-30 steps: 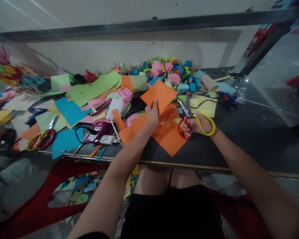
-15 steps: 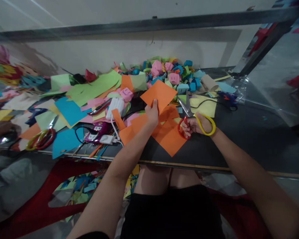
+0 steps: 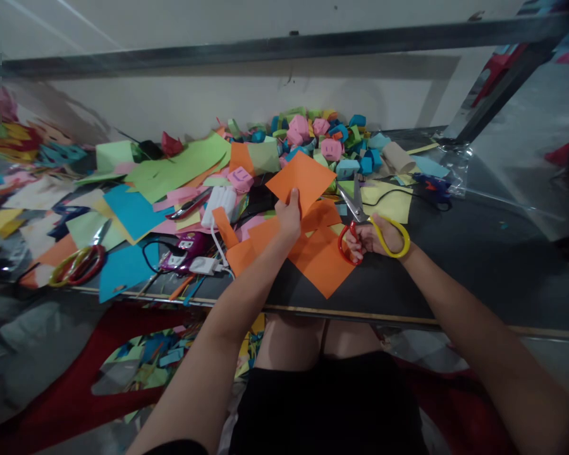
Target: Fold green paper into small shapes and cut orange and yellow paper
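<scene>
In the head view, my left hand (image 3: 289, 215) pinches the lower corner of an orange sheet of paper (image 3: 308, 177), thumb on top. The sheet is held up and has a faint crease. My right hand (image 3: 372, 239) has its fingers in the handles of a pair of scissors (image 3: 355, 205), one loop red and one yellow. Their blades are apart and point away from me, just right of the orange sheet and not touching it as far as I see. More orange paper (image 3: 326, 262) lies on the table below, between my hands.
Folded paper pieces (image 3: 330, 150) in pink, blue and green are heaped at the back. Left lie a green sheet (image 3: 175, 167), a blue sheet (image 3: 137, 212), a white power strip (image 3: 219, 205), a purple device (image 3: 187, 249) and other scissors (image 3: 78, 264). A cardboard tube (image 3: 398, 157) rests back right.
The orange sheet has shifted very slightly left in my left hand. The scissors stay in place. Another person's hand at the far left has gone out of view.
</scene>
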A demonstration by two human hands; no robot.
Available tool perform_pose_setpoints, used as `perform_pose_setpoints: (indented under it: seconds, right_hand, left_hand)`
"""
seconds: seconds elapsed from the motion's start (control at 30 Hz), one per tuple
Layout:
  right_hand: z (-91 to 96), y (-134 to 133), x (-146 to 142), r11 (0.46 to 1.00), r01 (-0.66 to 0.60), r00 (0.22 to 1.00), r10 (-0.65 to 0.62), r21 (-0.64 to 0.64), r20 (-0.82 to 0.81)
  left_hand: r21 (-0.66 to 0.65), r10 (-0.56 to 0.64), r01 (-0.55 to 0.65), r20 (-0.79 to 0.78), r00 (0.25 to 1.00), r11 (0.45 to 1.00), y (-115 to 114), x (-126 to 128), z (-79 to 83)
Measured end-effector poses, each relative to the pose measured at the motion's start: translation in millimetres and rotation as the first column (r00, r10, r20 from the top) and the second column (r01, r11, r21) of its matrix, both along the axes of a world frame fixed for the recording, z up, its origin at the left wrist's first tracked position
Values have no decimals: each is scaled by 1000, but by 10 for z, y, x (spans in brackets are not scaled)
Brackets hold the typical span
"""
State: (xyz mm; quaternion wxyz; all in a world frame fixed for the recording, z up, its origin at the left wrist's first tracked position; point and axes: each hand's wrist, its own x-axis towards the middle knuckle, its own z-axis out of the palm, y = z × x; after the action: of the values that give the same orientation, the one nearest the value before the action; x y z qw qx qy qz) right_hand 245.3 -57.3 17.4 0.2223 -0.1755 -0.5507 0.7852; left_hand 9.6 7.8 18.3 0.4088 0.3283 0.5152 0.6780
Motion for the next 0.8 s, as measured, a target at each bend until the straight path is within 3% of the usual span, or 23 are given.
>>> perform_pose_setpoints:
  seconds: [0.8]
  right_hand:
    - [14, 1, -19, 1000, 11, 1000, -11, -23, 3]
  left_hand:
    - [-45, -39, 38, -34, 999, 998, -38, 19, 43]
